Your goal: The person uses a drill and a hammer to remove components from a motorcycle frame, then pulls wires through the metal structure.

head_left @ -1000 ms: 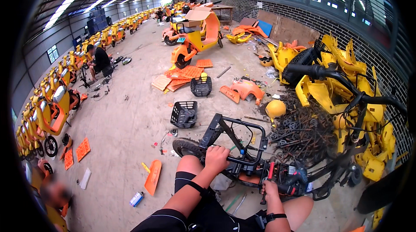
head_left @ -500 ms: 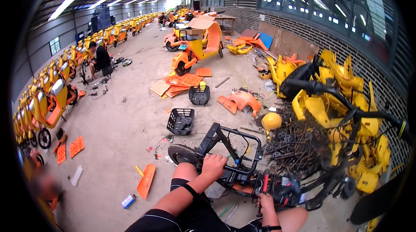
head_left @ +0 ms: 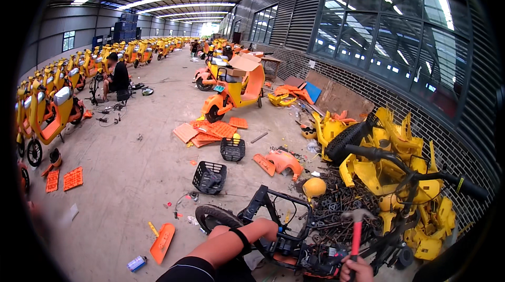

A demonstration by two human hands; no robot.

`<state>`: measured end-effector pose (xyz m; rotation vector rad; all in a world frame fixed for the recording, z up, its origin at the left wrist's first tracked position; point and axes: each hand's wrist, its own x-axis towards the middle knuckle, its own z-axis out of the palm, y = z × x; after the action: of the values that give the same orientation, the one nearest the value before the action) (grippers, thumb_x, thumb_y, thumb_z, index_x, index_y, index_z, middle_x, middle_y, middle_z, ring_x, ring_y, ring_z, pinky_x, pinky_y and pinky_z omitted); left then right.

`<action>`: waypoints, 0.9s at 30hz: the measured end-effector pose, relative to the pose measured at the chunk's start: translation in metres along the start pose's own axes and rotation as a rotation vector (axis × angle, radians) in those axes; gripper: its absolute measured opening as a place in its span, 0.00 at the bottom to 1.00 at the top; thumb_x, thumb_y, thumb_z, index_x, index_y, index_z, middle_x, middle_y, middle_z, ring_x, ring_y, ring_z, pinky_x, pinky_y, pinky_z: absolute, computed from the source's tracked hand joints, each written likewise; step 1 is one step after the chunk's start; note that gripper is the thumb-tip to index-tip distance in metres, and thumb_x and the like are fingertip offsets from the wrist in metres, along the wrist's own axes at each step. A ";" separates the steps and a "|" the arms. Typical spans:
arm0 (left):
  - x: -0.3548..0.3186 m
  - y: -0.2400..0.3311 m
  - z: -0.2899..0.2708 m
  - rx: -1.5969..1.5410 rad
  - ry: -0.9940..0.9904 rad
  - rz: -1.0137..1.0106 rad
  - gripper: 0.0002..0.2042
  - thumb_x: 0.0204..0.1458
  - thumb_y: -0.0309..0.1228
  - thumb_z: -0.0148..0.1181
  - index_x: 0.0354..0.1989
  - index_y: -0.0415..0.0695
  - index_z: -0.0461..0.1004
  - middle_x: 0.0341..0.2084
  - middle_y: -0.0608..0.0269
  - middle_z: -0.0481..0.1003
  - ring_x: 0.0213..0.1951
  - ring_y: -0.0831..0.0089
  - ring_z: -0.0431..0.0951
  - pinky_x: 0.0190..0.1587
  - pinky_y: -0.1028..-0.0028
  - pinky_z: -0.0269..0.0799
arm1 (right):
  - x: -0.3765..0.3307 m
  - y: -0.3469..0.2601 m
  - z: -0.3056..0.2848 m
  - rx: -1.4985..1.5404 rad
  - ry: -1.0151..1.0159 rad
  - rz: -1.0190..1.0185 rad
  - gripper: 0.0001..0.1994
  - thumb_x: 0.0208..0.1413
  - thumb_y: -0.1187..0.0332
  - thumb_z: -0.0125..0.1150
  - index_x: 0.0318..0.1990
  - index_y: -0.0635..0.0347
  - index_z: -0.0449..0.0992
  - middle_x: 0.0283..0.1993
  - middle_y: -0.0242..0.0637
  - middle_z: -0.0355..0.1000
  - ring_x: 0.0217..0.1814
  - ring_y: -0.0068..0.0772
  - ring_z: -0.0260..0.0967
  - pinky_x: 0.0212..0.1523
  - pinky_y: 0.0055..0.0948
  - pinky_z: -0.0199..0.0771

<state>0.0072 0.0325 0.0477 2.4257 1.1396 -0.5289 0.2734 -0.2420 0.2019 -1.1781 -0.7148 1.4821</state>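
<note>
Right hand (head_left: 357, 270), gripped hammer (head_left: 357, 235), head above

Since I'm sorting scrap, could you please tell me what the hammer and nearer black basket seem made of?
Hammer: likely metal head, dull grey sheen; red handle, material unclear. Nearer black basket: probably plastic, matte, its slotted walls looking moulded.

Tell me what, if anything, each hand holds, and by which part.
The right hand holds a hammer low on its handle, head up. The left hand is at the black frame; with its fingers hidden, a grip cannot be told.
</note>
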 end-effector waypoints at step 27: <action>-0.005 -0.005 0.008 -0.175 0.124 -0.108 0.31 0.47 0.54 0.62 0.63 0.64 0.75 0.55 0.60 0.80 0.57 0.57 0.79 0.59 0.58 0.74 | 0.143 0.298 -0.072 0.260 0.132 0.283 0.13 0.59 0.64 0.59 0.43 0.65 0.81 0.31 0.41 0.78 0.33 0.41 0.76 0.37 0.42 0.76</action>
<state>-0.0017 0.0280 0.0423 2.2825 1.3157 -0.3000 0.2394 -0.1933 -0.1315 -1.1958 -0.2617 1.6551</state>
